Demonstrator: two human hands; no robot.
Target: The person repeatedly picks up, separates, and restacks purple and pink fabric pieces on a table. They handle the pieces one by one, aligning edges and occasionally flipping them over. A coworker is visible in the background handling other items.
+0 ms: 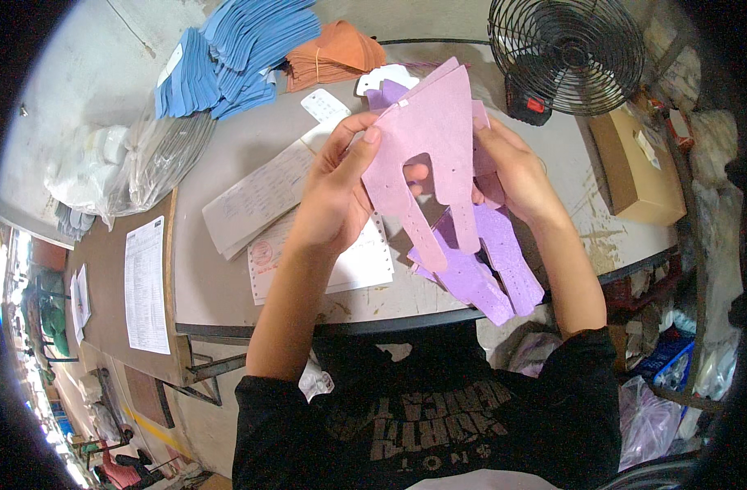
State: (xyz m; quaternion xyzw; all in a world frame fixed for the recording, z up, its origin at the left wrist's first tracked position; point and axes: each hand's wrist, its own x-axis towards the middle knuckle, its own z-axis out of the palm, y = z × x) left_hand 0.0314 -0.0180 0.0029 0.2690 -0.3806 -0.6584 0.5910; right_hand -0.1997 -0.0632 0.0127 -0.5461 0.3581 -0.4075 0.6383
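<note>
Above the table I hold up pale pink cut pieces [426, 143], suede-like, with two long legs and small punched holes. My left hand [345, 184] is closed on their left edge, thumb in front and some fingertips showing through the gap between the legs. On the right side my right hand [512, 163] grips pink material too, its thumb near the edge and most fingers hidden behind. Below the hands, purple cut pieces [504, 253] with punched holes lie at the table's front edge. Another purple piece [386, 94] shows partly behind the pink ones.
Blue cut pieces [247, 53] and banded orange ones [333, 55] are stacked at the back. Handwritten papers [259, 192] lie left of my hands, a plastic bag [165, 155] farther left. A black fan [569, 53] and a cardboard box [635, 167] stand right.
</note>
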